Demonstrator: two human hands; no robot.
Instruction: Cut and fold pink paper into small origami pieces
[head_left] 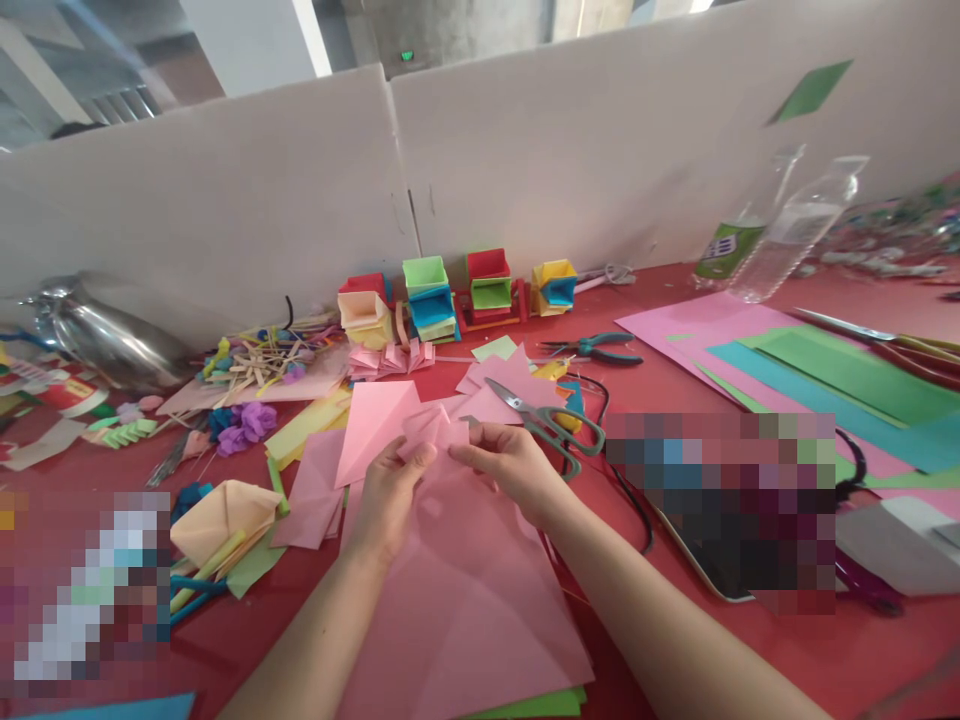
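A small folded piece of pink paper (428,432) is held up between my two hands. My left hand (391,492) pinches its left side, thumb on top. At the right edge, the thumb and fingers of my right hand (514,462) close on the same paper. Beneath them lie large pink sheets (465,610), with a green sheet (540,703) showing under the near edge. Grey-handled scissors (551,425) rest just beyond my right hand, on pink paper pieces. Another folded pink sheet (375,420) lies behind my left hand.
Folded paper boxes (429,300) stand along the white partition (600,150). Pliers (600,348) lie right of centre. Two plastic bottles (799,230) stand at back right, near coloured sheets (840,375). At left are a metal jug (112,335), sticks (262,360) and a cream folded paper (225,522).
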